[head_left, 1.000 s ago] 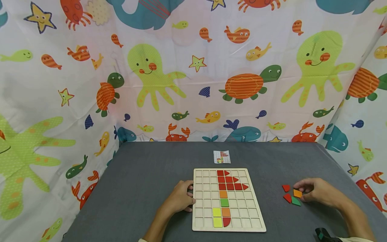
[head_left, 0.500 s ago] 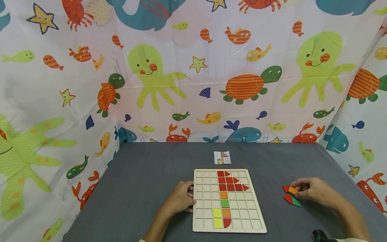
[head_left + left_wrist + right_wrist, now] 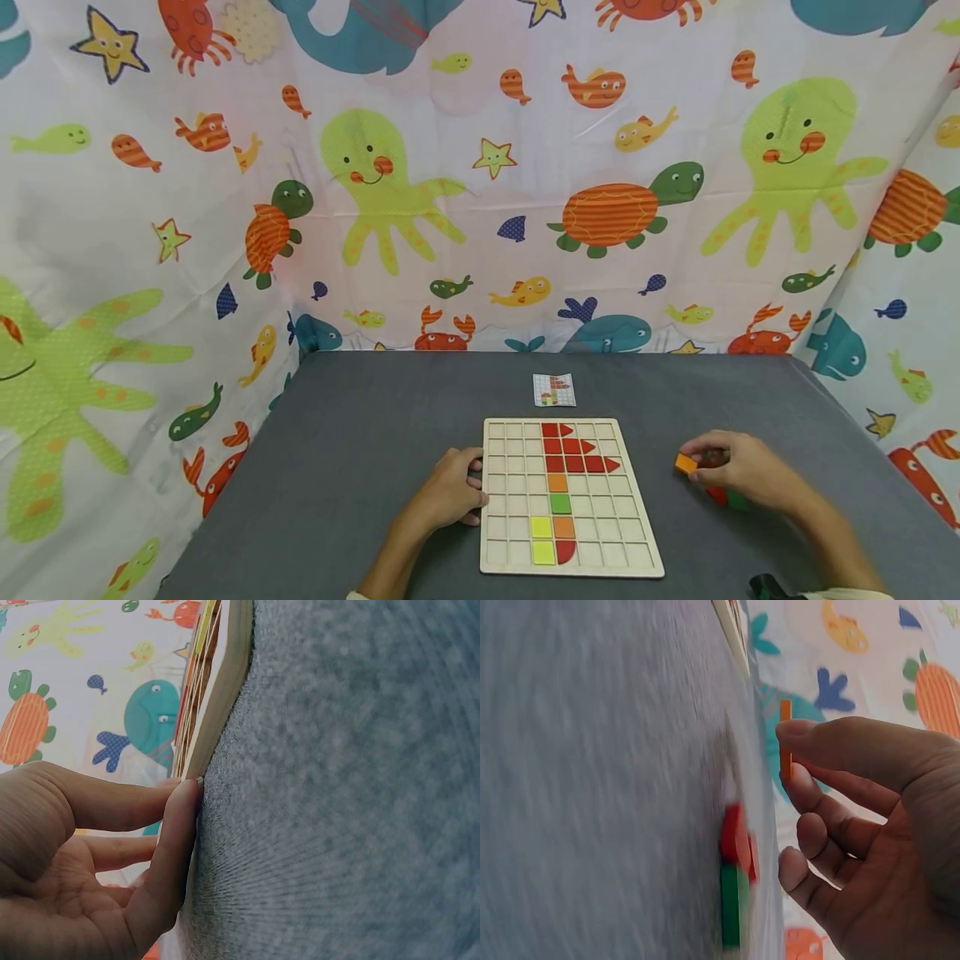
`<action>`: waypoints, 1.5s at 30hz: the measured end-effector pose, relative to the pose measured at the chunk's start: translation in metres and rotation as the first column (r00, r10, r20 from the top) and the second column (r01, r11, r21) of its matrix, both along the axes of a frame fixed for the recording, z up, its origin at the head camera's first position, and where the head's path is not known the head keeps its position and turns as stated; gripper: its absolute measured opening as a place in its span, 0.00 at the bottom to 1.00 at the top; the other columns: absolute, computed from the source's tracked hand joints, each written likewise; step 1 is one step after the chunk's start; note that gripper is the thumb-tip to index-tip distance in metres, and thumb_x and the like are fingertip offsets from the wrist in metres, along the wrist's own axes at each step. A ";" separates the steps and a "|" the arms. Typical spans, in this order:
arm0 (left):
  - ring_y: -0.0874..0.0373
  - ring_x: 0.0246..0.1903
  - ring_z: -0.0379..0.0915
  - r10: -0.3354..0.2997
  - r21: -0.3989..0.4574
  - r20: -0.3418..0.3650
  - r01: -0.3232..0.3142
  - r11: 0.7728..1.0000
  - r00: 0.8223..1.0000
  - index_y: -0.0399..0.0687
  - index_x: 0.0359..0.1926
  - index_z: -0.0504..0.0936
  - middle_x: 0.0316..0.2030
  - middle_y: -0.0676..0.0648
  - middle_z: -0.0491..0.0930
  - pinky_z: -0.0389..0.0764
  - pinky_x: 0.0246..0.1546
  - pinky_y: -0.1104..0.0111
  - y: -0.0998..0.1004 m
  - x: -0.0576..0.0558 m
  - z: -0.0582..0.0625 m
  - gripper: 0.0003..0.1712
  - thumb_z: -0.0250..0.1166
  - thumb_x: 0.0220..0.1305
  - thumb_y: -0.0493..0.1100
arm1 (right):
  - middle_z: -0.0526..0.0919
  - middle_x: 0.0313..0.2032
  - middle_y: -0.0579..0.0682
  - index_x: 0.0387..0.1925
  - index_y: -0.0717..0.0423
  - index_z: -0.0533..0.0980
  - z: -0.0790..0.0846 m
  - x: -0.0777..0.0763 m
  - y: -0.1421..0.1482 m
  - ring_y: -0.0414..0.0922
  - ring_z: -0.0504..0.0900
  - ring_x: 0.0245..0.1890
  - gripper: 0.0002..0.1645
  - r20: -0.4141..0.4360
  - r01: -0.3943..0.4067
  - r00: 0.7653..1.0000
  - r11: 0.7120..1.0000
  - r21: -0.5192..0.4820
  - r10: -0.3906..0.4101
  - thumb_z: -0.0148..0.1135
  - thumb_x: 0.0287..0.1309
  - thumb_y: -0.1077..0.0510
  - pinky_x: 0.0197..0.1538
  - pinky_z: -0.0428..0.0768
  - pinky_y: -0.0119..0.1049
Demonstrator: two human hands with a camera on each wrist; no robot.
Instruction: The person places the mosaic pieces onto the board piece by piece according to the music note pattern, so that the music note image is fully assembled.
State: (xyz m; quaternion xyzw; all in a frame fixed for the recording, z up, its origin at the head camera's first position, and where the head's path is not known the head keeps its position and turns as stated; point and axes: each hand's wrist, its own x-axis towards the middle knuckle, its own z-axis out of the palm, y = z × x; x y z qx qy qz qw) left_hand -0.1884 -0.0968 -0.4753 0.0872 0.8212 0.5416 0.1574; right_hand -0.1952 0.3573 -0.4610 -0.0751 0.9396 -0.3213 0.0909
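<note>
My right hand (image 3: pixel 738 469) pinches a thin orange square tile (image 3: pixel 686 464) between thumb and finger. In the right wrist view this orange tile (image 3: pixel 785 710) is held edge-on, lifted off the grey surface. Partly hidden under that hand lie red tiles (image 3: pixel 716 495) and a green tile (image 3: pixel 738 502). My left hand (image 3: pixel 447 492) holds the left edge of a wooden grid board (image 3: pixel 622 533); in the left wrist view, thumb and finger pinch the board's edge (image 3: pixel 217 712). Red squares and triangles, orange, green and yellow squares and a rounded red piece sit in the board's cells.
A small printed card (image 3: pixel 554 390) with a coloured grid pattern lies behind the board. The grey table (image 3: pixel 390 408) is backed by a sea-animal curtain (image 3: pixel 450 208). A dark object (image 3: pixel 768 587) shows at the right wrist.
My right hand has picked the orange tile out from the loose pieces and carried it left, up off the table. My left hand has stayed at the board's edge.
</note>
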 end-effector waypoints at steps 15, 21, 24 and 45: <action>0.49 0.43 0.73 0.001 0.004 -0.005 -0.001 1.000 1.000 0.28 0.74 0.67 0.54 0.38 0.70 0.90 0.21 0.61 0.002 0.000 -0.001 0.43 0.69 0.57 0.20 | 0.82 0.41 0.42 0.47 0.45 0.88 -0.002 0.005 -0.053 0.40 0.76 0.39 0.17 -0.099 -0.113 0.989 0.993 -0.025 0.110 0.79 0.55 0.50 0.39 0.78 0.31; 0.50 0.44 0.73 0.002 -0.010 -0.022 -0.002 1.000 1.000 0.29 0.74 0.68 0.54 0.38 0.70 0.90 0.21 0.60 0.002 0.000 -0.001 0.42 0.69 0.58 0.21 | 0.80 0.40 0.42 0.48 0.45 0.88 0.000 0.008 -0.067 0.41 0.74 0.40 0.19 -0.089 -0.136 0.987 0.990 -0.027 0.133 0.80 0.55 0.49 0.39 0.76 0.31; 0.49 0.44 0.73 0.000 -0.013 -0.026 0.000 1.000 1.000 0.28 0.74 0.67 0.54 0.38 0.70 0.90 0.21 0.60 0.002 0.000 0.000 0.42 0.68 0.58 0.21 | 0.81 0.39 0.41 0.49 0.45 0.88 -0.001 0.008 -0.073 0.38 0.74 0.39 0.19 -0.137 -0.176 0.976 0.983 -0.043 0.169 0.81 0.55 0.49 0.38 0.76 0.30; 0.49 0.44 0.72 0.003 -0.002 -0.007 -0.003 1.000 1.000 0.29 0.75 0.67 0.54 0.39 0.69 0.90 0.21 0.60 0.001 0.001 0.000 0.43 0.68 0.58 0.20 | 0.84 0.44 0.35 0.47 0.43 0.88 -0.001 0.006 -0.123 0.39 0.77 0.46 0.14 -0.176 -0.334 0.930 0.941 -0.050 0.321 0.78 0.59 0.50 0.48 0.82 0.35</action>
